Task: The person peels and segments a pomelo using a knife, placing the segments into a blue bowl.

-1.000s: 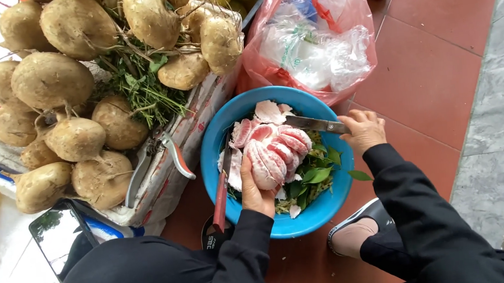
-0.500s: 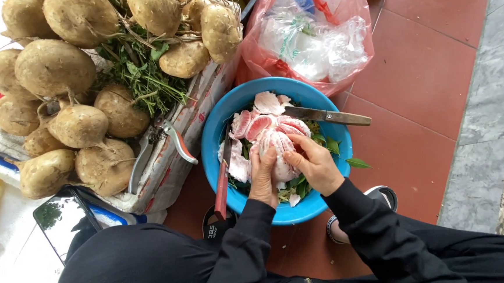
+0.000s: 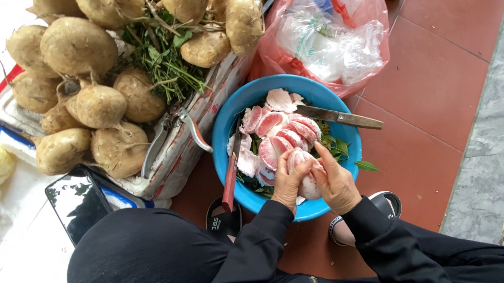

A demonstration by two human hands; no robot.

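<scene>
A blue plastic bowl (image 3: pixel 244 104) sits on the red tiled floor, holding green leaves and a peeled pink pomelo (image 3: pixel 284 138) split into segments. My left hand (image 3: pixel 288 185) and my right hand (image 3: pixel 337 184) both grip the near part of the pomelo, with thumbs pressed into a segment between them. A long knife (image 3: pixel 339 117) lies across the far right rim of the bowl, with no hand on it. At the bowl's left side rests a second tool with a red handle (image 3: pixel 230 178).
Brown round tubers (image 3: pixel 77 47) with green stems are piled on a box at the left, with pruning shears (image 3: pixel 170 135) on its edge. A dark phone (image 3: pixel 78 201) lies at the lower left. A pink plastic bag (image 3: pixel 327 32) lies behind the bowl, and a grey stone kerb (image 3: pixel 491 144) runs along the right.
My right hand let go of the knife, which now rests on the bowl rim, and came over to the pomelo. Both hands now hold the fruit at the near side.
</scene>
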